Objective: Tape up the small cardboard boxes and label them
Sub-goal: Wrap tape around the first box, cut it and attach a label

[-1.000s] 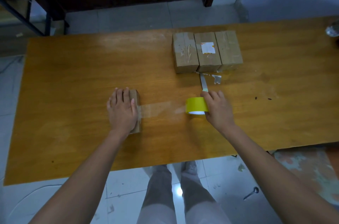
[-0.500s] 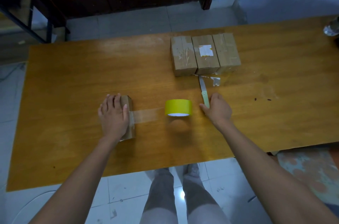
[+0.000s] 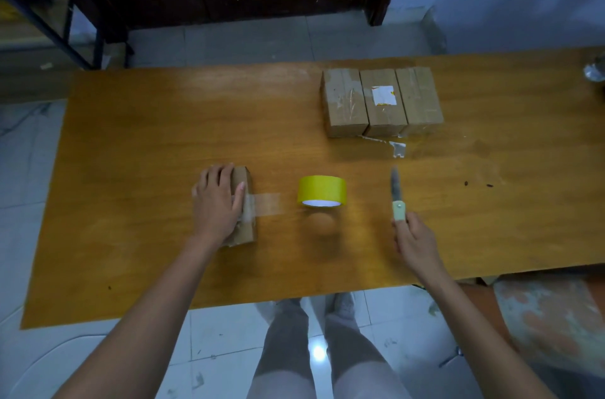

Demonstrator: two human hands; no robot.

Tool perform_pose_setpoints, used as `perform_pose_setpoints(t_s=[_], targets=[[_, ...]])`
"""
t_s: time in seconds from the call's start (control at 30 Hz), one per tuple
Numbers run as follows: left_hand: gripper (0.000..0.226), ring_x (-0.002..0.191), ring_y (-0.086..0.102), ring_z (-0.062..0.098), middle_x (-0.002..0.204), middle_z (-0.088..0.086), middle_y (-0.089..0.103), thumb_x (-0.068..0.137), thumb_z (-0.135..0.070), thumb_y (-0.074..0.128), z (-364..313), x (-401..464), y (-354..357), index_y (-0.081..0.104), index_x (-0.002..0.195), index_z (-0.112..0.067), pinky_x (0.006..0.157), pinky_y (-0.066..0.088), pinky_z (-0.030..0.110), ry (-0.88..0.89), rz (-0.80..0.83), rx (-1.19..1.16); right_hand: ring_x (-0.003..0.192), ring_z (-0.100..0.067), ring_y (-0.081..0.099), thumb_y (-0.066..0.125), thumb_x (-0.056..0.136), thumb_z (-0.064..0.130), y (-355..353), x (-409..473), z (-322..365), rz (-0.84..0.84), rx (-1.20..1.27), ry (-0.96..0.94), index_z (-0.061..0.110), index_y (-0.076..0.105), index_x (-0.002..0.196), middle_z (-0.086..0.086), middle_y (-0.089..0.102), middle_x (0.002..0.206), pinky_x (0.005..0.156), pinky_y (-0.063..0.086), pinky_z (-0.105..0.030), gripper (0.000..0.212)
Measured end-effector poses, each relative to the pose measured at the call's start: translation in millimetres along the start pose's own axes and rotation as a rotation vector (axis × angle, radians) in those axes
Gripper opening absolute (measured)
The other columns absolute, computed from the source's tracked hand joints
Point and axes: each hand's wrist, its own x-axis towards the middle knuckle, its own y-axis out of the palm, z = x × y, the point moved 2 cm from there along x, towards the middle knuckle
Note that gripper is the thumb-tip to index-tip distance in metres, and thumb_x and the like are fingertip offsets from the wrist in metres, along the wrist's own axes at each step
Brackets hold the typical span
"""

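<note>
A person's left hand (image 3: pixel 217 204) lies flat, fingers straight, pressing a small cardboard box (image 3: pixel 244 207) to the bench (image 3: pixel 131 137) at left of centre, while the right hand (image 3: pixel 413 239) grips the pale handle of a knife (image 3: pixel 396 195), blade pointing toward the top of the frame. A clear tape strip (image 3: pixel 266 204) runs rightward from the box toward the yellow tape roll (image 3: pixel 321 191), which stands between the hands. Judging by this layout, the cut falls across that left-to-right strip, which lies nearer the left hand than the knife hand. Three more boxes (image 3: pixel 381 101) sit at upper right.

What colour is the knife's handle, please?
Pale green, on the knife in the head view.
</note>
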Motion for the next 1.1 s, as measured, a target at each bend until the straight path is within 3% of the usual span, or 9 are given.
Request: perform_pose_setpoints(t_s=[0.13,0.2,0.27,0.43,0.5,0.63,0.73,0.8,1.1], targets=[[0.044,0.127,0.037,0.03,0.134,0.012,0.05,0.101,-0.037,0.041,0,-3,3,0.048,0.135,-0.01,0.1,0.036,0.05,-0.003,-0.035,0.006,0.05,-0.015,0.044,0.042,0.101,0.021,30,-26,36,0.059,0.218,-0.043,0.013,0.054,0.085,-0.003,0.049,0.061,0.05,0.036,-0.033,0.021],[0.044,0.128,0.038,0.032,0.134,0.013,0.05,0.101,-0.037,0.042,2,-3,4,0.048,0.135,-0.01,0.101,0.036,0.05,-0.005,-0.036,0.005,0.052,-0.018,0.043,0.041,0.102,0.02,46,-35,50,0.112,0.294,-0.059,0.008,0.054,0.089,-0.004,0.047,0.062,0.054,0.035,-0.039,0.021],[0.044,0.129,0.039,0.032,0.135,0.012,0.05,0.101,-0.037,0.041,4,-3,4,0.048,0.136,-0.011,0.102,0.035,0.05,-0.006,-0.03,0.01,0.055,-0.021,0.044,0.041,0.102,0.02,60,-42,62,0.132,0.236,-0.116,0.007,0.054,0.09,-0.005,0.047,0.061,0.056,0.037,-0.044,0.021],[0.044,0.127,0.039,0.029,0.133,0.01,0.05,0.101,-0.037,0.04,2,-3,3,0.048,0.135,-0.011,0.1,0.037,0.047,-0.003,-0.042,0.014,0.053,-0.01,0.044,0.044,0.1,0.021,91,-52,78,0.106,0.089,-0.262,0.012,0.051,0.088,0.005,0.046,0.06,0.054,0.029,-0.033,0.017],[0.045,0.126,0.04,0.029,0.132,0.01,0.05,0.101,-0.038,0.038,2,-3,4,0.048,0.135,-0.011,0.099,0.037,0.047,-0.004,-0.044,0.016,0.062,-0.017,0.053,0.05,0.098,0.026,102,-53,83,0.104,0.021,-0.288,0.014,0.052,0.095,0.002,0.055,0.068,0.059,0.037,-0.036,0.013],[0.046,0.127,0.039,0.027,0.133,0.009,0.05,0.1,-0.04,0.036,4,-4,5,0.047,0.135,-0.012,0.1,0.037,0.046,-0.003,-0.054,0.007,0.079,-0.026,0.063,0.063,0.091,0.03,114,-56,89,0.006,-0.069,-0.289,0.015,0.053,0.112,-0.003,0.068,0.089,0.068,0.049,-0.042,0.028],[0.046,0.126,0.038,0.026,0.131,0.008,0.051,0.1,-0.04,0.036,3,-4,6,0.047,0.135,-0.012,0.099,0.038,0.045,-0.006,-0.065,0.021,0.071,-0.031,0.061,0.05,0.097,0.036,115,-56,91,-0.096,-0.173,-0.33,0.015,0.058,0.098,-0.007,0.065,0.077,0.06,0.045,-0.042,0.023],[0.046,0.125,0.039,0.026,0.131,0.008,0.051,0.101,-0.04,0.035,3,-4,7,0.047,0.135,-0.012,0.099,0.038,0.045,-0.004,-0.063,0.031,0.069,-0.034,0.059,0.039,0.101,0.036,116,-54,92,-0.129,-0.204,-0.332,0.012,0.057,0.086,-0.01,0.062,0.073,0.057,0.041,-0.041,0.033],[0.047,0.125,0.04,0.026,0.131,0.008,0.051,0.1,-0.04,0.033,2,-4,8,0.046,0.136,-0.013,0.099,0.038,0.044,-0.014,-0.062,0.083,0.077,-0.033,0.065,0.019,0.104,0.039,183,-62,103,0.016,-0.468,-0.244,0.015,0.049,0.108,-0.012,0.069,0.084,0.057,0.038,-0.035,0.039]])
